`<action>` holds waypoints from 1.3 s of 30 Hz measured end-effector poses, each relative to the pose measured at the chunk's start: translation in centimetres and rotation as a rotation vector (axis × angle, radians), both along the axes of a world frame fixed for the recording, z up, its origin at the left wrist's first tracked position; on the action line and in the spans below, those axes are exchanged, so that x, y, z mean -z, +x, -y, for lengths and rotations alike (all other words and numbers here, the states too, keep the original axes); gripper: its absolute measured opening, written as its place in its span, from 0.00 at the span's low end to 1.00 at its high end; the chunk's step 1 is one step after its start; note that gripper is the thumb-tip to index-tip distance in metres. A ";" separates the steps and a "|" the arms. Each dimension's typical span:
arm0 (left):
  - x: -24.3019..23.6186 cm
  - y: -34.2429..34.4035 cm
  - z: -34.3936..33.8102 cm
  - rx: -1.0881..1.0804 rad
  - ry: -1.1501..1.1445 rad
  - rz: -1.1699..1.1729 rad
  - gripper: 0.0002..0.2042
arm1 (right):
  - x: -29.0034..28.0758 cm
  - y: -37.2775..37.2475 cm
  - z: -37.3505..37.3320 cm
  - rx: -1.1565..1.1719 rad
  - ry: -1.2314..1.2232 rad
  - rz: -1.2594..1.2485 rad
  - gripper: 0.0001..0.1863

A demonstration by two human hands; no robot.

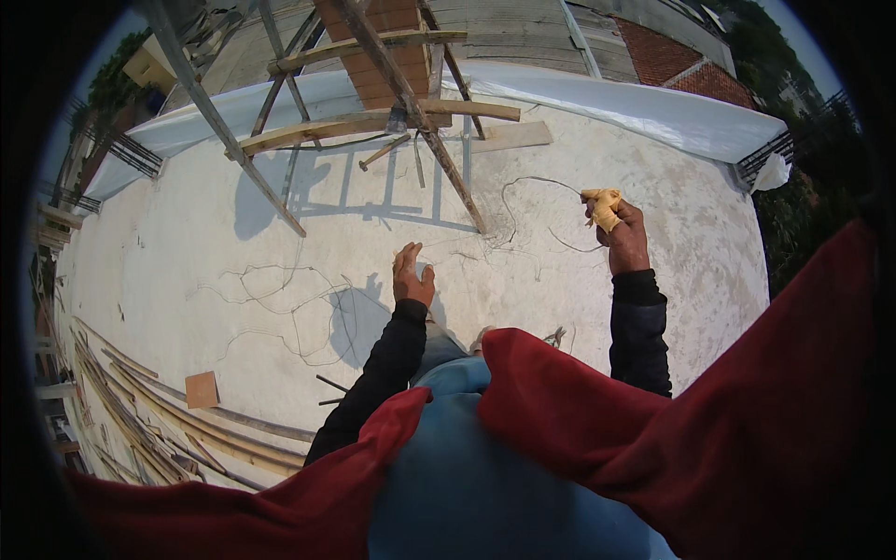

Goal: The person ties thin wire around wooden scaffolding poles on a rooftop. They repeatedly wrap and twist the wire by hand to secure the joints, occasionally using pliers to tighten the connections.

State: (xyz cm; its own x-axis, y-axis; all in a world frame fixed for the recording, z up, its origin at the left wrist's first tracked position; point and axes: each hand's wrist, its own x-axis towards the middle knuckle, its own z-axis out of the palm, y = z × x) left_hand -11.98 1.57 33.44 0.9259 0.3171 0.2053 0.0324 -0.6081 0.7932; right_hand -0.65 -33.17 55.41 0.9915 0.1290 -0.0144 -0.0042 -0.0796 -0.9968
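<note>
My right hand [628,241] is raised over the pale slab, its fingers closed around a thin dark wire [541,179]. A yellow wrap [605,207] covers some of those fingers. From the fist the wire curves left and bends down toward the slab. To the left, my left hand [413,280] hovers with its thumb apart from the fingers, and I see nothing held in it. Beyond it, faint thin strands run toward the foot of a wooden post. Loose tangled wire [297,301] lies on the slab left of my left hand.
A wooden frame with slanted posts [401,84] and curved crosspieces stands ahead; a hammer [384,152] hangs there. White sheeting [635,107] lines the far edge. Long timber strips [205,425] lie at lower left beside a small brown board [202,390]. Rebar ends [767,157] stick out at right.
</note>
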 end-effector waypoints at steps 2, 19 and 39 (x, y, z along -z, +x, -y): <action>-2.0 2.9 -0.3 0.087 0.059 0.026 0.29 | -1.6 -0.8 0.9 0.020 0.006 0.055 0.19; -3.4 12.2 12.2 0.710 0.014 -0.290 0.44 | -11.0 -5.6 5.9 0.164 0.446 0.280 0.16; -14.1 16.9 7.5 0.516 -1.056 -0.200 0.19 | -11.0 -6.1 15.4 0.363 -0.047 0.340 0.19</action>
State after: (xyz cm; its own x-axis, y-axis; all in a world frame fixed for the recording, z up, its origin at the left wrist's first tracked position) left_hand 4.89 -5.91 47.57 0.9796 -0.1765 -0.0961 0.1559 0.3654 0.9177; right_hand -6.78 -48.59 66.42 0.9220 -0.2187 0.3197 0.2843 -0.1783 -0.9420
